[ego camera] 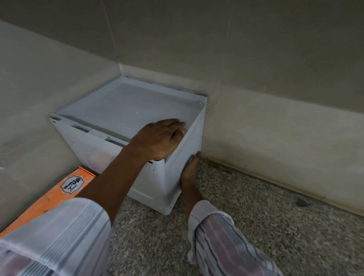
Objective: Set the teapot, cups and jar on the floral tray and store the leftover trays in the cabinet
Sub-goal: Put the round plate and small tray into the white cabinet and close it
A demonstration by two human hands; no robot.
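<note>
Left hand (158, 137) palm down over the near right corner of a white cabinet (123, 115), fingers (175, 127) curled over the top rim and onto the flat lid, thumb side hidden behind the front panel; a loose grip on that edge, not a closed fist. Right hand (188, 174) pressed flat against the cabinet's right side wall, fingers extended upward along the panel, thumb tip just showing at the wall's upper part; open, bracing rather than clasping. Both forearms bare below rolled, pale striped sleeves (51, 236) filling the lower part of the view.

Cabinet a low white plastic box, tucked into the corner where two beige walls (265, 57) meet, back edge close against the rear wall, left side near the other wall. Top recessed and empty-looking, with a raised rim all round. Front face tilted toward the camera, a faint orange shape visible through it; whether a door is open or closed cannot be told. Just beside the cabinet's left front, an orange box (53, 196) with a "Wake Up Time" label lying on the speckled floor (266, 237) along the left wall. Blurred picture around the hands, so finer contact hard to judge.
</note>
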